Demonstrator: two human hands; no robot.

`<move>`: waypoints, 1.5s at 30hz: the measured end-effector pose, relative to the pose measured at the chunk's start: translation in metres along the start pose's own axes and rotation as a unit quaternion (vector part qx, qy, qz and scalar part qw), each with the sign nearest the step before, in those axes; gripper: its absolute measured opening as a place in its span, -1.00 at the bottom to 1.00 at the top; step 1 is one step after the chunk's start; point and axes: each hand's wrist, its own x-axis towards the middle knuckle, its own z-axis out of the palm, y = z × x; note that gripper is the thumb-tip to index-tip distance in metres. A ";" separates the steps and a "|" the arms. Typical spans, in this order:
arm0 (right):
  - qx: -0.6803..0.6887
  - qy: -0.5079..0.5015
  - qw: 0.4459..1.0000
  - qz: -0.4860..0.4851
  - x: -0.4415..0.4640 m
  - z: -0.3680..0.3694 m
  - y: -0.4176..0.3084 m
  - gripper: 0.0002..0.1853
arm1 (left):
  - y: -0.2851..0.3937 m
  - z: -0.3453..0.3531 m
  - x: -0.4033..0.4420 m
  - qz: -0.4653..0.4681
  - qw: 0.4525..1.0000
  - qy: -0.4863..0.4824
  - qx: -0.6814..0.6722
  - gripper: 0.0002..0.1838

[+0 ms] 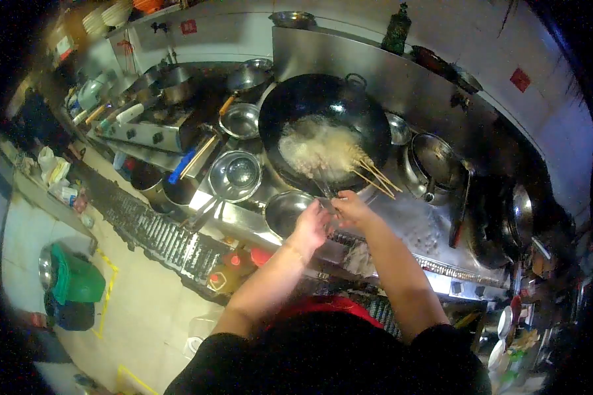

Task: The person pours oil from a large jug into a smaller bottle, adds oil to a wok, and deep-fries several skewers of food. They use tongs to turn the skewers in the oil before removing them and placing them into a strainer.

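A big black wok point(296, 95) holds bubbling, foamy oil point(310, 141). Several wooden skewers point(377, 178) lean on its near right rim, their food ends in the foam. My right hand point(352, 209) is closed at the wok's near edge, on what look like dark metal tongs point(323, 183) reaching toward the oil. Close beside it, my left hand point(314, 222) has its fingers curled in, over the right part of a steel bowl point(282, 214). Whatever is between the left fingers is too small and blurred to make out.
Left of the wok stand a steel strainer bowl point(236, 176) and another metal bowl point(240, 120). Pans point(435, 158) sit on the right side of the steel counter. Bottles with red caps point(225, 278) stand below the front edge. A green bin point(82, 280) is on the floor.
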 end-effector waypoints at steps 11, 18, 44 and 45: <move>0.149 -0.131 0.980 -0.011 0.055 -0.028 0.018 -0.84 | -0.021 0.037 0.063 0.084 0.990 0.110 0.013 -0.90; -0.233 -0.018 0.965 -0.120 0.050 -0.080 0.009 -0.77 | -0.003 0.041 0.016 0.121 0.977 0.169 0.052 -0.91; -0.031 -0.121 0.990 -0.071 0.069 -0.052 0.027 -0.96 | -0.012 0.058 0.047 0.083 0.967 0.235 0.050 -0.84; -0.070 -0.114 0.985 -0.108 0.074 -0.052 0.029 -0.94 | -0.008 0.056 0.047 0.066 0.974 0.214 0.047 -0.85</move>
